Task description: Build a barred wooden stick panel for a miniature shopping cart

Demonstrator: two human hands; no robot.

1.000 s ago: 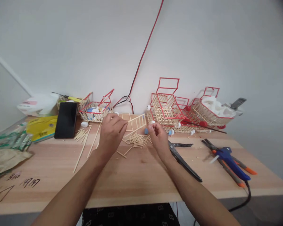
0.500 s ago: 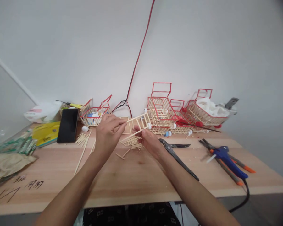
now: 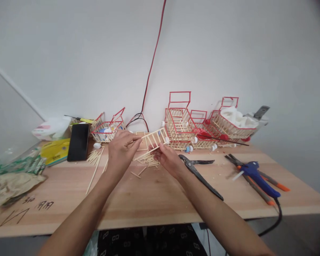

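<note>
Between my hands, a small ladder-like frame of wooden sticks (image 3: 155,138) is held tilted above the table. My left hand (image 3: 122,147) pinches at the frame's left end, thumb and finger together. At its lower right side, my right hand (image 3: 166,156) grips the frame between thumb and fingers. Below lies a pile of short wooden sticks (image 3: 150,160), partly hidden by the frame and the right hand. Another flat stick frame (image 3: 140,142) lies behind, largely covered by the left fingers.
Miniature stick carts with red edges (image 3: 180,121) stand along the wall, another cart (image 3: 108,129) to the left. Cutting pliers (image 3: 200,174) and a blue glue gun (image 3: 258,179) lie right. A phone (image 3: 78,142), a yellow packet (image 3: 55,151) and more sticks (image 3: 94,156) lie left.
The view has shifted slightly. The stick frame has turned a little in my hands, with more rungs showing. Both hands keep their grip.
</note>
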